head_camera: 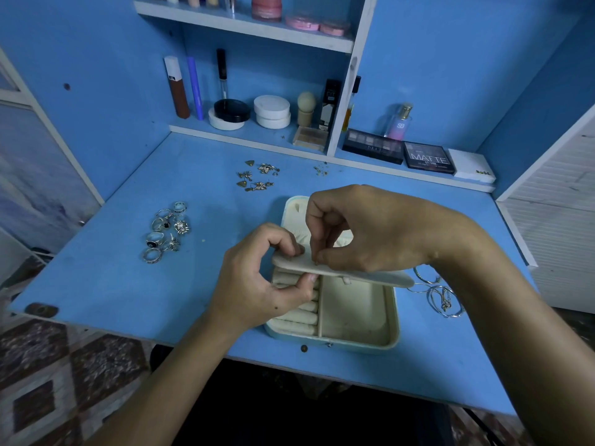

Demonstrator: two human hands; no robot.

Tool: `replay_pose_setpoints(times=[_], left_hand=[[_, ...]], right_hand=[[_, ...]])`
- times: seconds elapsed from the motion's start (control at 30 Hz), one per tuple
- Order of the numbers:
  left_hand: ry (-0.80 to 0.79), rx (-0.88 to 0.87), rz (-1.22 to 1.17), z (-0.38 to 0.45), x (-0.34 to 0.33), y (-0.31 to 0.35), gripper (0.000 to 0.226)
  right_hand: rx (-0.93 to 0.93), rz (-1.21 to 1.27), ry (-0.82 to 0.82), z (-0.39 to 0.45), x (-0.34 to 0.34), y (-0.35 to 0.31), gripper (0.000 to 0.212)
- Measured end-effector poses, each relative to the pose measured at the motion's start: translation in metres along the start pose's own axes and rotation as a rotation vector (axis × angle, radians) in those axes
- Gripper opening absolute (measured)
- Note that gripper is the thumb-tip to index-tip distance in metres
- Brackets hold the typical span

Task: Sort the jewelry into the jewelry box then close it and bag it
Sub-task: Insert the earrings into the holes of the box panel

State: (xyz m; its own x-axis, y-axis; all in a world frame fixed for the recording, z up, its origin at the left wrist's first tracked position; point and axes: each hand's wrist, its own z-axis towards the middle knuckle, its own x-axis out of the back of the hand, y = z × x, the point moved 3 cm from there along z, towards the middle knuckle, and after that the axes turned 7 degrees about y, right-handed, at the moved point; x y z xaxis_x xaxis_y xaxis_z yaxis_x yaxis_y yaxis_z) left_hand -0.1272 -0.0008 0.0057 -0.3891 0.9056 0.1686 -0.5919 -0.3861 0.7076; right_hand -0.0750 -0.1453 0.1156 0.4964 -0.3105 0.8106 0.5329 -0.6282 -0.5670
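blue desk | rings | earrings | jewelry box | probably bangles

Open jewelry box on desk, both hands — left hand, right hand — pinching its flap

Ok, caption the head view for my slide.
Both hands, left and right, pinch the jewelry box's earring flap.

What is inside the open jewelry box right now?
The jewelry box shows cream ring rolls and a bare-looking open compartment. The flap and both hands, left hand and right hand, cover the rest.
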Motion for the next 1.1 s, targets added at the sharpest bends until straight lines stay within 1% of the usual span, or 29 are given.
replay_pose_setpoints(times=[0.63, 0.97, 1.1], left_hand=[[0.029, 0.007, -0.006, -0.0015, 0.0, 0.0001, 0.037], [0.034, 0.008, -0.014, -0.0009, 0.0001, 0.0001, 0.04], [0.034, 0.019, -0.012, -0.0019, 0.0004, -0.0007, 0.04]], right_hand=[[0.005, -0.062, 0.015, 0.0003, -0.0026, -0.0023, 0.02], [-0.007, -0.004, 0.027, -0.0014, -0.0013, 0.0027, 0.02], [-0.005, -0.037, 0.028, 0.0006, -0.0029, 0.0018, 0.02]])
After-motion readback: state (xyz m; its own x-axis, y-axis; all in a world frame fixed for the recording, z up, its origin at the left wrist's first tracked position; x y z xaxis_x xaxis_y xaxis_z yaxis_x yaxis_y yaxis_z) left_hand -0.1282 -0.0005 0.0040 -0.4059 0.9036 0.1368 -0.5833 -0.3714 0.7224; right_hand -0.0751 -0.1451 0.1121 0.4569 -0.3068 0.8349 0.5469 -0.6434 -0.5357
